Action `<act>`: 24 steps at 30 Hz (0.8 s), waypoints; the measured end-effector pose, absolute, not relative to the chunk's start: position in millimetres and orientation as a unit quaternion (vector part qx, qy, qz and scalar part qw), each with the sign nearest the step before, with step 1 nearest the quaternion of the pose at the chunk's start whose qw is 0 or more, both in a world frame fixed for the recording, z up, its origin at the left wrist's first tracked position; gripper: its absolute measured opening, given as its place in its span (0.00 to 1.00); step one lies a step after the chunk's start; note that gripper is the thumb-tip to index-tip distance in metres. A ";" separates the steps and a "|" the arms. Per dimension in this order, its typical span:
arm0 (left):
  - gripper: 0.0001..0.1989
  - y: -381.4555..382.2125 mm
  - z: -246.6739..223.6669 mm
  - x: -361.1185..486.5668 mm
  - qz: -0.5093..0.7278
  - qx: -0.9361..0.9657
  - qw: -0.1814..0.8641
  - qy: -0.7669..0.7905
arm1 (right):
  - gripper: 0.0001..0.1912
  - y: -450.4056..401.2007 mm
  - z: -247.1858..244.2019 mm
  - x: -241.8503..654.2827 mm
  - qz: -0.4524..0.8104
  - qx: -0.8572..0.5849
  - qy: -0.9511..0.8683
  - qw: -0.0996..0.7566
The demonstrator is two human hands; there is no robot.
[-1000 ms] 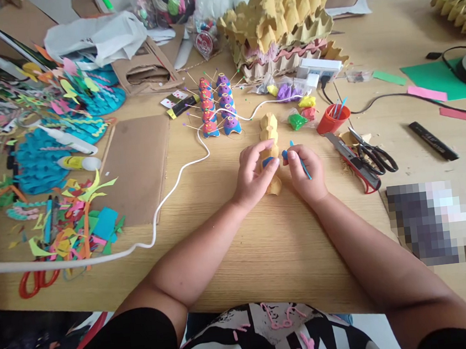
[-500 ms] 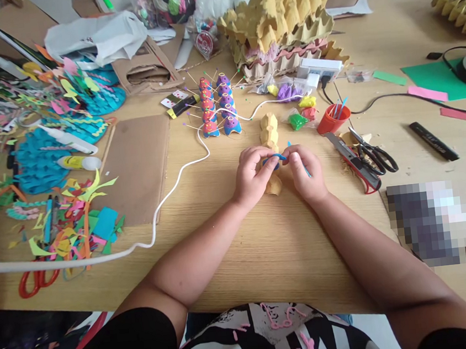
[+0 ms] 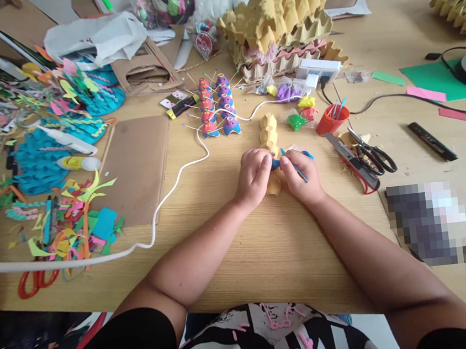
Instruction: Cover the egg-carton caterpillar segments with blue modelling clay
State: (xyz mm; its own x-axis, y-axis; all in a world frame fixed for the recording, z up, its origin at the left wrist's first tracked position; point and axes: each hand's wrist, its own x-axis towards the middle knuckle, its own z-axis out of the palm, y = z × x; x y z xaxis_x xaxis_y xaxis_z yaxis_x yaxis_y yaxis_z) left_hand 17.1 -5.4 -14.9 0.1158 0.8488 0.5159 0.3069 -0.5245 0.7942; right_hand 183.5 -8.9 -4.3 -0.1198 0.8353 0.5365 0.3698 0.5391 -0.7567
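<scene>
My left hand [image 3: 254,177] is closed at the yellow egg-carton strip [image 3: 269,129], its fingers wrapped by the strip's near part. Blue clay [image 3: 275,164] shows between my two hands, against the strip. My right hand [image 3: 302,175] is closed too, with a thin light-blue tool [image 3: 300,174] held slantwise in it. Another bit of blue clay [image 3: 308,155] sticks out past the right hand's fingers. Beyond the strip stand a red-topped row [image 3: 207,108] and a purple-topped row [image 3: 226,103] of carton cups with pins in them.
A white cable [image 3: 178,174] crosses the table on the left, near brown cardboard [image 3: 135,171] and paper scraps. On the right are a red cup [image 3: 332,118], a box cutter [image 3: 352,162] and black scissors [image 3: 372,154]. Egg trays [image 3: 279,19] are stacked at the back.
My hands have gone from pinching blue clay between the fingertips to lying lower and more closed at the strip. Blue clay now shows beyond my right hand.
</scene>
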 end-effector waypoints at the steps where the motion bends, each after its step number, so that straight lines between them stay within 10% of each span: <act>1: 0.29 -5.7 -14.6 17.0 0.517 0.706 0.253 0.413 | 0.32 -9.1 -3.7 183.5 0.236 -0.425 -0.706 0.516; 24: 0.32 -3.4 -20.0 17.5 0.528 0.703 0.220 0.422 | 0.31 -9.4 -4.0 179.2 0.239 -0.396 -0.745 0.481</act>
State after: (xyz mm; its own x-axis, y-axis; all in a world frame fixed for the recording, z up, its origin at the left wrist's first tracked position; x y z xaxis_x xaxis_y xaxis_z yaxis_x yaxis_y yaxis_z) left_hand 17.5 -3.4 -20.0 0.0860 0.8256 0.5577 0.3612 -0.5475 0.7548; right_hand 179.2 -9.4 -4.0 -0.2237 0.8196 0.5275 0.3593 0.5725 -0.7370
